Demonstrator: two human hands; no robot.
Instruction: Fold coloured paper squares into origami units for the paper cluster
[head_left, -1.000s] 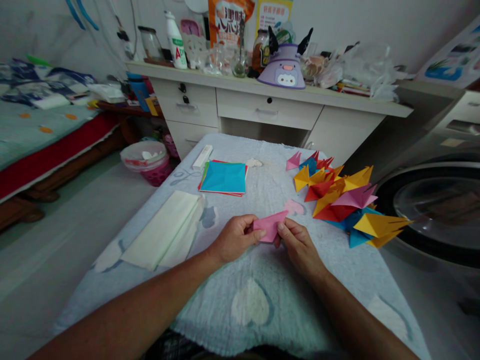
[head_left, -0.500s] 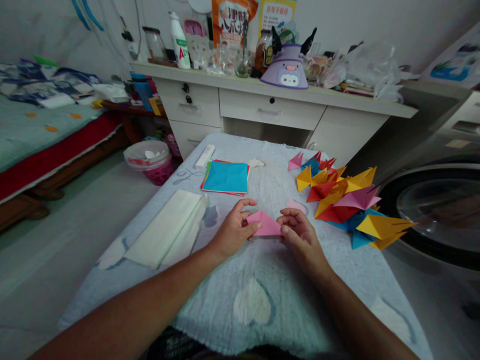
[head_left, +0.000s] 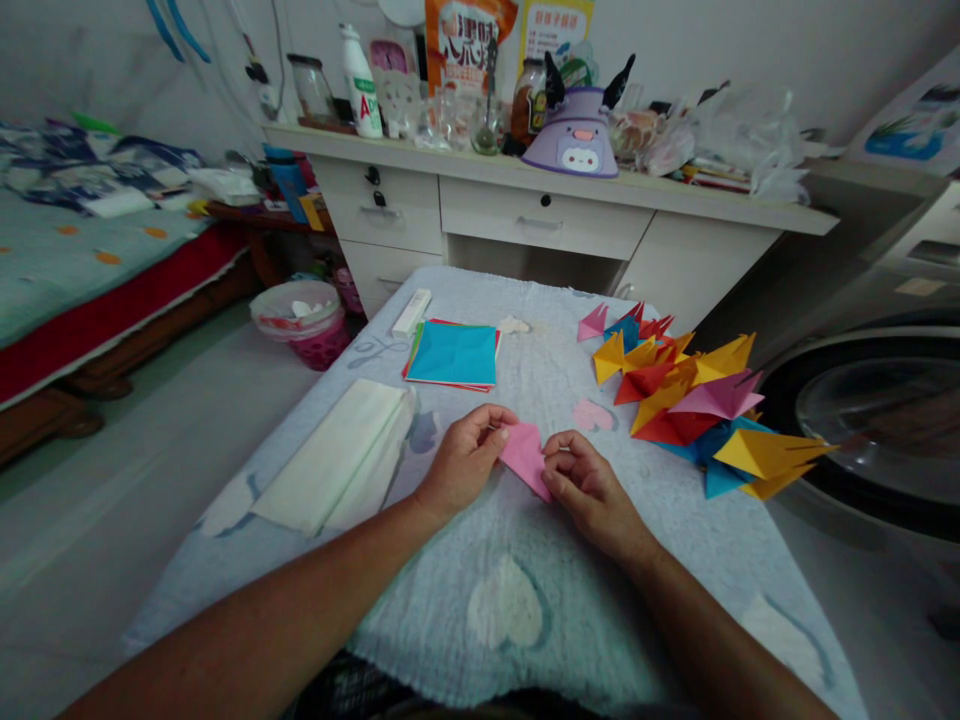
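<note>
A small folded piece of pink paper (head_left: 527,459) is held just above the cloth-covered table, between my two hands. My left hand (head_left: 474,450) pinches its upper left edge between thumb and fingers. On the other side, my right hand (head_left: 583,478) has its curled fingertips at the paper's right edge, thumb near the lower corner. Beyond my left hand lies a stack of square coloured paper (head_left: 454,353), blue on top. To the right sits a cluster of folded paper birds (head_left: 679,395) in yellow, red, blue and pink.
A folded pale cloth (head_left: 330,460) lies on the table's left, with a small white box (head_left: 412,313) beyond it. A white desk (head_left: 536,215) stands behind the table, a waste bin (head_left: 304,320) at the left and a washing machine (head_left: 885,400) at the right.
The pink paper has turned clockwise, its right corner now pointing down towards me. My right hand has shifted slightly left with it, while my left hand keeps its pinch.
</note>
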